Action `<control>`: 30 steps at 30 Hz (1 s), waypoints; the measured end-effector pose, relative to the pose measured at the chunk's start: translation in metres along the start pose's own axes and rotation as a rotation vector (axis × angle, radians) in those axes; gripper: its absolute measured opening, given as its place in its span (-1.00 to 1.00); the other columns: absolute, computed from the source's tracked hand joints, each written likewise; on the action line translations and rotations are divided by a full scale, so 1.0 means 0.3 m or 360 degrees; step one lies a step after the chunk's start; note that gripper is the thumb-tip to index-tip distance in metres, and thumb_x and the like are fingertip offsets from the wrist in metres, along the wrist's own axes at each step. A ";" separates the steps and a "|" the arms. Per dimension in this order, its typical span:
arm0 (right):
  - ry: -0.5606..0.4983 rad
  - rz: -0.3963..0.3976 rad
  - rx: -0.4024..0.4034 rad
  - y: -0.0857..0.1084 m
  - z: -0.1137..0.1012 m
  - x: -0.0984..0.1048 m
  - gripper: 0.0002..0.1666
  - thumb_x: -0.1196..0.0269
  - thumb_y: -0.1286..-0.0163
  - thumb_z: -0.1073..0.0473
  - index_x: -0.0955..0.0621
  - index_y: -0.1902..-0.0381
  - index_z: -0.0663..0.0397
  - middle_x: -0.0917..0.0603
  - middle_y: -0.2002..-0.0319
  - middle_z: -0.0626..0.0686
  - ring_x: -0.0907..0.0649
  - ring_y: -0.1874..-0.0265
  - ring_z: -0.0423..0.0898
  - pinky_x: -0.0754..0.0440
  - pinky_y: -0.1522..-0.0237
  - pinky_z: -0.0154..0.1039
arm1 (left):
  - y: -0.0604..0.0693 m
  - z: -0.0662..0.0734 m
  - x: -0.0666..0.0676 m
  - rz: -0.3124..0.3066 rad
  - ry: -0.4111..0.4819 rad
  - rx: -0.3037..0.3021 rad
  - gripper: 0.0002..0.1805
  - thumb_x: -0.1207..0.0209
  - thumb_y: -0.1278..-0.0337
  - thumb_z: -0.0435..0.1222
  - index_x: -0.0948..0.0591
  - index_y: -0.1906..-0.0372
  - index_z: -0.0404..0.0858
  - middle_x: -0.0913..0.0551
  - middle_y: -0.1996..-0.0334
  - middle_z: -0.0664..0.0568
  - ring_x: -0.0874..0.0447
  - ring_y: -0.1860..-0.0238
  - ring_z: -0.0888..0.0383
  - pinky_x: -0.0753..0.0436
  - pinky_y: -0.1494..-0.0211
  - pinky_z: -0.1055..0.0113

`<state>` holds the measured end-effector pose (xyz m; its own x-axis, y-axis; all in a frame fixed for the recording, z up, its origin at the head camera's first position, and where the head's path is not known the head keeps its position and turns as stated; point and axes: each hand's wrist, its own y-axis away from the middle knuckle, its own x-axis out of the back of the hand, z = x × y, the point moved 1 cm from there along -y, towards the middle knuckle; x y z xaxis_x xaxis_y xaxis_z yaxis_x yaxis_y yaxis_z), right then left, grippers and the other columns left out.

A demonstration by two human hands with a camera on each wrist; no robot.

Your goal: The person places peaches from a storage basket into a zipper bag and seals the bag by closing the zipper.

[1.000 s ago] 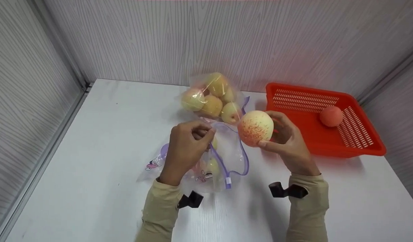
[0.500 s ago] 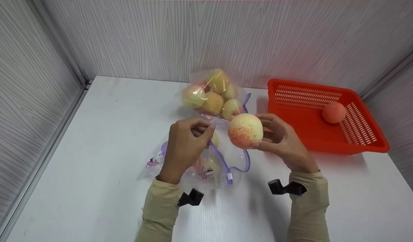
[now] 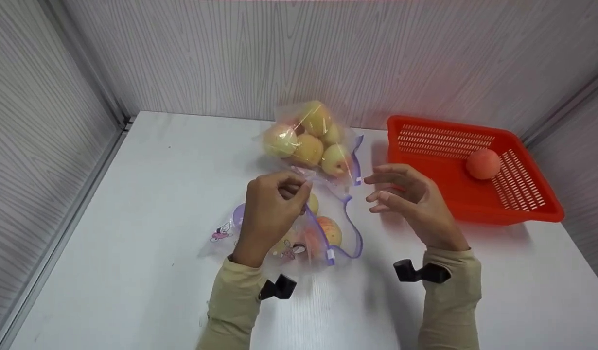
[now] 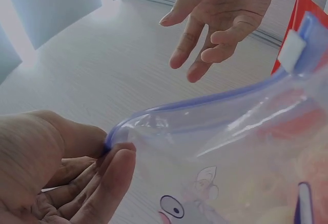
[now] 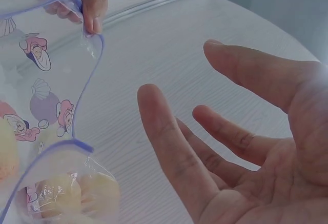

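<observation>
My left hand (image 3: 274,214) pinches the purple-edged mouth of a clear zip bag (image 4: 205,126) between thumb and fingers. Cartoon figures are printed on the bag. Inside it lies a red-and-yellow peach (image 3: 330,231), with more fruit partly hidden behind the left hand. To the right of the bag's gaping mouth, my right hand (image 3: 411,204) is held in the air with fingers spread and slightly bent, holding nothing. In the right wrist view the bare palm and fingers (image 5: 177,157) show, apart from the bag.
A second zip bag (image 3: 355,167) full of several peaches (image 3: 307,149) stands just behind the first, near the back wall. At the right is a red plastic basket (image 3: 425,194) with one pinkish-red fruit (image 3: 483,164) in it. White table (image 3: 133,233) lies under everything.
The peach in my right hand has gone into the bag, and the hand has let go and moved slightly right. The left hand keeps its pinch on the bag's edge.
</observation>
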<state>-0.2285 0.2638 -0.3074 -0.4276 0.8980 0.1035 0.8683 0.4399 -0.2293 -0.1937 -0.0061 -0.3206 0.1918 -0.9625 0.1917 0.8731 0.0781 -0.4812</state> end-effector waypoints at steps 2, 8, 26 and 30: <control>-0.0008 0.0025 0.0012 0.000 0.001 -0.001 -0.51 -0.18 -0.42 0.44 -0.46 -0.29 0.31 -0.59 -0.15 0.36 -0.69 0.10 0.25 -0.75 0.05 0.04 | 0.000 -0.002 0.003 0.0016 0.0011 -0.0005 -0.95 -0.33 -0.19 -0.44 -0.75 0.35 -0.36 -0.74 0.53 0.03 -0.68 0.60 0.27 -0.72 0.46 0.37; 0.0001 0.0232 0.0066 -0.002 -0.018 0.000 -0.55 -0.20 -0.46 0.37 -0.48 -0.27 0.31 -0.60 -0.12 0.34 -0.67 0.11 0.21 -0.76 0.08 -0.08 | 0.000 -0.008 0.019 0.0004 0.0027 -0.0026 -0.95 -0.33 -0.20 -0.45 -0.75 0.34 -0.37 -0.74 0.53 0.02 -0.68 0.61 0.26 -0.73 0.45 0.36; 0.1108 0.0739 -0.0452 -0.120 -0.223 0.406 -0.13 -0.33 -0.36 -0.23 -0.38 -0.45 0.10 -0.51 -0.26 0.18 -0.51 -0.07 0.06 -0.62 -0.03 -0.17 | 0.013 -0.024 0.051 0.0022 -0.0053 0.0026 -0.96 -0.33 -0.20 -0.44 -0.75 0.30 -0.36 -0.74 0.49 0.02 -0.68 0.57 0.24 -0.74 0.42 0.37; 0.1337 0.0484 -0.0809 -0.169 -0.191 0.517 0.23 -0.30 -0.27 -0.42 -0.12 -0.56 0.27 -0.23 -0.44 0.44 -0.28 -0.33 0.39 -0.36 -0.29 0.38 | 0.018 -0.022 0.054 0.0032 -0.0069 0.0046 -0.96 -0.34 -0.20 -0.43 -0.76 0.31 -0.35 -0.73 0.50 0.03 -0.68 0.58 0.24 -0.74 0.42 0.37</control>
<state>-0.3244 0.3811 -0.2242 -0.0275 0.6018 0.7982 0.9979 -0.0310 0.0577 -0.1888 -0.0230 -0.3257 0.2281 -0.9485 0.2196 0.8814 0.1053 -0.4605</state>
